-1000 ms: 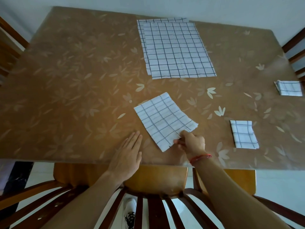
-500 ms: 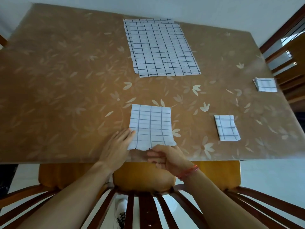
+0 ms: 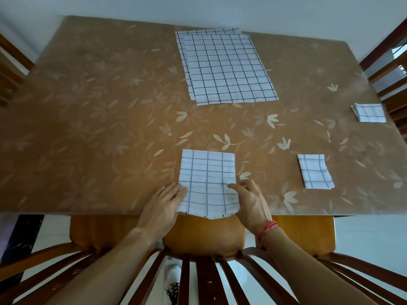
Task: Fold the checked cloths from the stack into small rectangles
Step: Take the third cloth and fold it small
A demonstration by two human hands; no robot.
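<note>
A partly folded white checked cloth [image 3: 208, 179] lies at the table's near edge, its lower end hanging a little over the edge. My left hand [image 3: 164, 205] lies flat with its fingertips on the cloth's lower left side. On the lower right side rests my right hand [image 3: 250, 200], fingers spread and pressing the cloth down. The stack of unfolded checked cloths [image 3: 226, 67] sits at the far middle of the table. Two small folded cloths lie to the right: one near [image 3: 315, 171], one far [image 3: 369, 112].
The table [image 3: 99, 128] carries a brown leaf-patterned cover. A wooden chair [image 3: 204, 234] stands between me and the table's near edge. More wooden chairs stand at the left [image 3: 11, 64] and right [image 3: 389, 62] sides. A white wall runs behind.
The cloth was turned square to the table edge and pulled toward me. My right hand let go of its pinch on the near edge and now presses flat; my left hand moved onto the cloth.
</note>
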